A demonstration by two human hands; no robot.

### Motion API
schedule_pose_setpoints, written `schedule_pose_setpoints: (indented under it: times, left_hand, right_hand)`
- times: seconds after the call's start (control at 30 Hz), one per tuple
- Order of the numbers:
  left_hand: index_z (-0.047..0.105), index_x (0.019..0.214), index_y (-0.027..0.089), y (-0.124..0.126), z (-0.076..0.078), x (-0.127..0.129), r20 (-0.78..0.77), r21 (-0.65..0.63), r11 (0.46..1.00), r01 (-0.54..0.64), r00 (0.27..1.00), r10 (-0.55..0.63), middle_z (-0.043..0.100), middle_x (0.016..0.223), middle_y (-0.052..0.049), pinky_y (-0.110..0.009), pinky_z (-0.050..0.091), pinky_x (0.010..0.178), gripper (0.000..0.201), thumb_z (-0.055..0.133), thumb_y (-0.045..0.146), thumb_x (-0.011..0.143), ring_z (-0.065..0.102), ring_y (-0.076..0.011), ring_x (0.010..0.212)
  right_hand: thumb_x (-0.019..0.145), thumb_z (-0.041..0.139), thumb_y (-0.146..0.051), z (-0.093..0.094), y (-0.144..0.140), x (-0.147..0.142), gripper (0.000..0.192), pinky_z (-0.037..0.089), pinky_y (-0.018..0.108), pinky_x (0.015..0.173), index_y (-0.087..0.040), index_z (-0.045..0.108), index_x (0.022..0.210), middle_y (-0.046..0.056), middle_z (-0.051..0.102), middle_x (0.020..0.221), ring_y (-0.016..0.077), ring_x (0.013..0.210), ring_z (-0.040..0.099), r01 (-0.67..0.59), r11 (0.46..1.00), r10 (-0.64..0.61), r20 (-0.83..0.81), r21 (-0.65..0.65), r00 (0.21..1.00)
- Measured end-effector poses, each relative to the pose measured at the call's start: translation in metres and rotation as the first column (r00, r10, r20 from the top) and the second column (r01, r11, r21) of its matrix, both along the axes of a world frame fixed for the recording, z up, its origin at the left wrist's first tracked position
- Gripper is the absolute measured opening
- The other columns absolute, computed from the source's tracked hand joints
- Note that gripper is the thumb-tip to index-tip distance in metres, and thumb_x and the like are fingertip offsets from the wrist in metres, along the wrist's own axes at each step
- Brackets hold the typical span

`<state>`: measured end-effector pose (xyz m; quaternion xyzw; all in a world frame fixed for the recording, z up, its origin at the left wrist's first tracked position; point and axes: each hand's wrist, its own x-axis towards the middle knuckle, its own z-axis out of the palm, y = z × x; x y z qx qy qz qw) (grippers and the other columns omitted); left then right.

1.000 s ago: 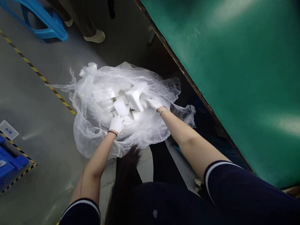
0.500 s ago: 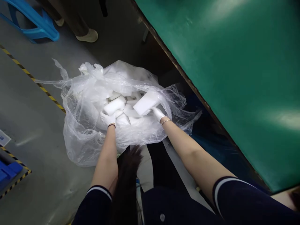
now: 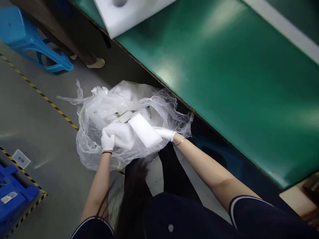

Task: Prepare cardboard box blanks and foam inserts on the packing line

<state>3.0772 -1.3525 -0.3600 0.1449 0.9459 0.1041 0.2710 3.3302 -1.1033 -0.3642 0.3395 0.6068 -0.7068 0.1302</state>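
Note:
A large clear plastic bag [image 3: 91, 154] lies open on the floor in front of my legs, with white foam pieces inside. My left hand [image 3: 107, 141], in a white glove, is closed on the left edge of a thin, bent foam sheet [image 3: 121, 133] at the bag's mouth. In my gloved right hand [image 3: 163, 132] is a thick rectangular foam block [image 3: 145, 130], tilted above the bag. Its right side meets my fingers, which are partly hidden behind it. Smaller foam offcuts [image 3: 125, 117] show deeper in the bag.
A green-topped table [image 3: 224, 93] runs along the right, its edge close to the bag. On it rests a white foam slab [image 3: 132, 16] with a round hole. A blue stool [image 3: 42, 46] and a person's legs [image 3: 82, 43] are at upper left. A blue crate [image 3: 15, 199] stands lower left.
The foam block in my right hand has come up out of the bag and turned. My left hand has pulled a foam sheet up and towards me. The view has shifted, showing more table.

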Motion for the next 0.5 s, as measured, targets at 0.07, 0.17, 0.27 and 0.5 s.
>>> schedule_pose_setpoints:
  times: [0.07,0.17,0.27,0.5]
  left_hand:
    - [0.043,0.164,0.002,-0.011,0.042,-0.006,-0.006,0.106,0.983,0.148,0.989,-0.149,0.061,0.158,-0.023,-0.046,0.048,0.125,0.081,0.059,0.021,0.088,0.06,-0.0365,0.147]
    - [0.047,0.163,-0.001,0.003,0.098,-0.016,-0.158,0.197,0.893,0.403,0.913,-0.377,0.066,0.149,-0.027,-0.052,0.053,0.119,0.083,0.056,0.035,0.089,0.065,-0.0419,0.138]
    - [0.053,0.16,0.002,0.064,0.146,-0.018,-0.354,0.148,0.798,0.584,0.785,-0.508,0.075,0.13,-0.026,-0.055,0.059,0.106,0.079,0.055,0.044,0.094,0.073,-0.0436,0.119]
    - [0.058,0.159,0.017,0.295,0.237,0.041,-0.519,0.009,0.589,0.808,0.507,-0.688,0.07,0.143,-0.018,-0.046,0.054,0.102,0.059,0.059,0.04,0.104,0.07,-0.0378,0.117]
  right_hand:
    - [0.084,0.073,-0.05,0.041,0.016,0.012,0.042,0.061,0.039,0.096,-0.021,0.079,0.113,0.009,0.08,0.108,0.0296,0.105,0.073,0.005,0.999,-0.007,0.033,0.04,0.999]
    - [0.09,0.066,-0.052,0.114,0.057,0.03,0.056,0.06,0.043,0.103,-0.022,0.072,0.137,0.009,0.077,0.128,0.0319,0.114,0.072,-0.004,0.95,-0.037,0.124,0.312,0.992]
    - [0.095,0.06,-0.057,0.188,0.109,0.049,0.067,0.058,0.05,0.103,-0.024,0.062,0.154,0.013,0.074,0.135,0.038,0.115,0.071,-0.083,0.738,-0.155,0.287,0.67,0.945]
    - [0.099,0.054,-0.061,0.269,0.227,0.115,0.063,0.059,0.05,0.088,-0.023,0.061,0.149,0.017,0.074,0.122,0.0389,0.105,0.07,-0.116,0.464,-0.487,0.362,0.878,0.795]
